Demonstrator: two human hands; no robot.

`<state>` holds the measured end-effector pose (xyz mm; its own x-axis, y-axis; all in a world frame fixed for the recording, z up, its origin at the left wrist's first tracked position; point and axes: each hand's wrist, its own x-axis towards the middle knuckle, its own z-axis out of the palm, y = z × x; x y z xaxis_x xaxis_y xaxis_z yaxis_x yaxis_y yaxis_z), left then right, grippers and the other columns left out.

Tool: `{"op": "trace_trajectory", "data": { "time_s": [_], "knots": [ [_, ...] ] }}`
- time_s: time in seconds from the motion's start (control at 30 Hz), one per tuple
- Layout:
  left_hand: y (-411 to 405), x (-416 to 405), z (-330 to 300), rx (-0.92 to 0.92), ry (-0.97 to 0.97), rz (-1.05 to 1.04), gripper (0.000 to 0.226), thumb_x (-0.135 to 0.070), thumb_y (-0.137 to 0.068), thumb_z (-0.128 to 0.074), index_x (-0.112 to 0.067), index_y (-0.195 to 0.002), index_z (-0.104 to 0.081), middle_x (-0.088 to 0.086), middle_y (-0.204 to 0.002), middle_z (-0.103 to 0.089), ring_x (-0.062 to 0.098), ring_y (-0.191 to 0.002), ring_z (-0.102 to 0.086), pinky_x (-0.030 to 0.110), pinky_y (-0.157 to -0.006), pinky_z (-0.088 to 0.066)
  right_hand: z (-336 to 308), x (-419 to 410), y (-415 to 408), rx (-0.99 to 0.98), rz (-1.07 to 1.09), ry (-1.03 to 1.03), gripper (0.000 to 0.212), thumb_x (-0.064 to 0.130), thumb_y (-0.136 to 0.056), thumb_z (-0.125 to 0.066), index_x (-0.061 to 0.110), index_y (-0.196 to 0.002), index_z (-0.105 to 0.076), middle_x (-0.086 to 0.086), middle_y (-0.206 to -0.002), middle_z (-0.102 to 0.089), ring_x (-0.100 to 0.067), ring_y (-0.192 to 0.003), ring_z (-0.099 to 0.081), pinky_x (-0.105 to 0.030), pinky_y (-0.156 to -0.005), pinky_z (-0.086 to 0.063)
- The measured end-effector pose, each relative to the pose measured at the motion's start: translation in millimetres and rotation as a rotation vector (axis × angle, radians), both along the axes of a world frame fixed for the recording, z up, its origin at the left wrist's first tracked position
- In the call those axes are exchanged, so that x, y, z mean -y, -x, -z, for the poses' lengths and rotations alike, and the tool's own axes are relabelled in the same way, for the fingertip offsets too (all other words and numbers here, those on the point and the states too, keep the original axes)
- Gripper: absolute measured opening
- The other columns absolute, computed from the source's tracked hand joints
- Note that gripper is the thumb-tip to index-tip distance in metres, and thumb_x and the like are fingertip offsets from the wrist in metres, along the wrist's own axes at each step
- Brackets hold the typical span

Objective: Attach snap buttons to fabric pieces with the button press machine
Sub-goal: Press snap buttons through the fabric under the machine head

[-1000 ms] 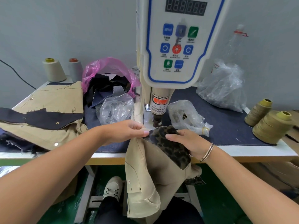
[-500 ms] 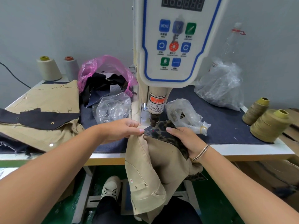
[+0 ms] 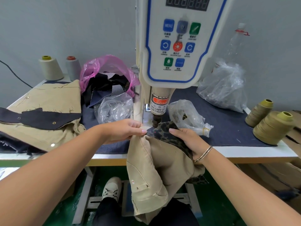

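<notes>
A beige garment (image 3: 156,163) with a leopard-print flap (image 3: 169,134) hangs from the table's front edge. The flap lies under the punch (image 3: 155,119) of the white button press machine (image 3: 175,46). A red laser dot sits on the flap between my hands. My left hand (image 3: 123,129) pinches the garment's edge just left of the punch. My right hand (image 3: 187,139) presses flat on the leopard flap to the right, fingertips close to the punch.
Clear bags of snap parts (image 3: 115,108) (image 3: 187,116) flank the machine, with a bigger bag (image 3: 223,88) at the back right. A pink bag of dark scraps (image 3: 105,79), beige and navy pieces (image 3: 40,111), thread cones (image 3: 273,126) (image 3: 50,67). My foot (image 3: 111,189) rests near the pedal below.
Both hands have slid the leopard flap forward, so its corner now lies under the punch and the red dot falls on it.
</notes>
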<state>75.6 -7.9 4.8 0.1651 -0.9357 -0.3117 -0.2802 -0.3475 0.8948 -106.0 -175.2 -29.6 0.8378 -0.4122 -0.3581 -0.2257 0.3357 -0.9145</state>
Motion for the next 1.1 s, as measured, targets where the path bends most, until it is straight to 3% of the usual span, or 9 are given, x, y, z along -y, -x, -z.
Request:
{"op": "trace_trajectory", "data": {
  "time_s": [0.23, 0.43, 0.57, 0.67, 0.73, 0.83, 0.93, 1.03, 1.1],
  "knots": [
    [1, -1, -1, -0.017, -0.003, -0.005, 0.023, -0.023, -0.096, -0.054, -0.016, -0.074, -0.052, -0.008, -0.071, -0.05, 0.008, -0.072, -0.045, 0.021, -0.071, -0.039, 0, -1, 1, -0.003, 0.001, 0.051, 0.039, 0.029, -0.077, -0.067, 0.001, -0.104, -0.067, -0.019, -0.107, -0.069, -0.024, -0.09, -0.066, -0.037, -0.092, -0.05],
    [6, -9, -8, -0.039, 0.014, 0.134, 0.019, -0.012, -0.096, -0.051, -0.016, -0.08, -0.06, -0.007, -0.081, -0.063, 0.008, -0.084, -0.058, 0.027, -0.088, -0.043, -4, -10, 13, -0.008, -0.095, 0.176, 0.035, 0.038, -0.065, -0.071, 0.015, -0.091, -0.073, -0.007, -0.095, -0.073, -0.016, -0.083, -0.069, -0.025, -0.075, -0.056],
    [12, -14, -18, -0.061, 0.033, 0.229, 0.018, -0.02, -0.089, -0.053, -0.021, -0.071, -0.056, -0.005, -0.077, -0.056, 0.011, -0.081, -0.053, 0.033, -0.092, -0.039, -6, -18, 23, -0.039, -0.204, 0.277, 0.043, 0.049, -0.062, -0.077, 0.021, -0.094, -0.072, -0.005, -0.101, -0.072, -0.024, -0.099, -0.066, -0.039, -0.093, -0.049],
    [16, -13, -26, -0.122, 0.101, 0.227, 0.018, -0.017, -0.081, -0.048, -0.023, -0.065, -0.055, -0.005, -0.072, -0.054, 0.011, -0.076, -0.053, 0.027, -0.085, -0.04, -17, -28, 23, -0.063, -0.287, 0.384, 0.042, 0.054, -0.071, -0.069, 0.026, -0.101, -0.066, 0.007, -0.1, -0.072, -0.012, -0.099, -0.065, -0.029, -0.09, -0.05],
    [15, -14, -33, -0.157, 0.158, 0.192, 0.024, -0.014, -0.076, -0.045, -0.026, -0.059, -0.055, -0.008, -0.067, -0.054, 0.008, -0.069, -0.055, 0.019, -0.074, -0.044, -28, -30, 21, -0.017, -0.262, 0.517, 0.047, 0.061, -0.079, -0.058, 0.019, -0.101, -0.065, -0.002, -0.095, -0.07, -0.01, -0.087, -0.065, -0.026, -0.082, -0.052],
    [-4, -32, -38, -0.184, 0.237, 0.05, 0.028, -0.016, -0.073, -0.044, -0.03, -0.055, -0.06, -0.013, -0.063, -0.058, 0.004, -0.061, -0.057, 0.013, -0.061, -0.046, -40, -15, 21, 0.085, 0.046, 0.582, 0.036, 0.049, -0.084, -0.055, 0.016, -0.091, -0.068, -0.002, -0.07, -0.067, -0.009, -0.066, -0.06, -0.028, -0.067, -0.053],
    [-39, -62, -26, -0.214, 0.3, -0.22, 0.011, -0.033, -0.068, -0.058, -0.026, -0.06, -0.059, -0.001, -0.071, -0.056, 0.016, -0.068, -0.055, 0.024, -0.063, -0.042, -43, 21, 22, -0.053, 0.349, 0.872, 0.018, 0.032, -0.09, -0.056, 0.023, -0.085, -0.07, 0.006, -0.073, -0.065, -0.008, -0.069, -0.057, -0.024, -0.065, -0.044],
    [-60, -84, 4, -0.199, 0.238, -0.589, 0.019, -0.027, -0.086, -0.054, -0.024, -0.07, -0.065, 0.005, -0.081, -0.066, 0.019, -0.07, -0.066, 0.031, -0.065, -0.043, -40, 49, 10, -0.41, 0.241, 1.317, 0.021, 0.032, -0.092, -0.053, 0.027, -0.094, -0.073, 0.0, -0.094, -0.058, -0.019, -0.088, -0.055, -0.031, -0.072, -0.042],
    [-60, -81, 27, -0.001, 0.202, -0.804, 0.026, -0.02, -0.096, -0.048, -0.022, -0.073, -0.061, 0.005, -0.081, -0.063, 0.022, -0.076, -0.061, 0.031, -0.065, -0.039, -34, 57, -5, -0.641, 0.037, 1.606, 0.027, 0.033, -0.095, -0.047, 0.03, -0.106, -0.071, -0.004, -0.103, -0.054, -0.026, -0.098, -0.052, -0.034, -0.08, -0.042]
  ]
}}
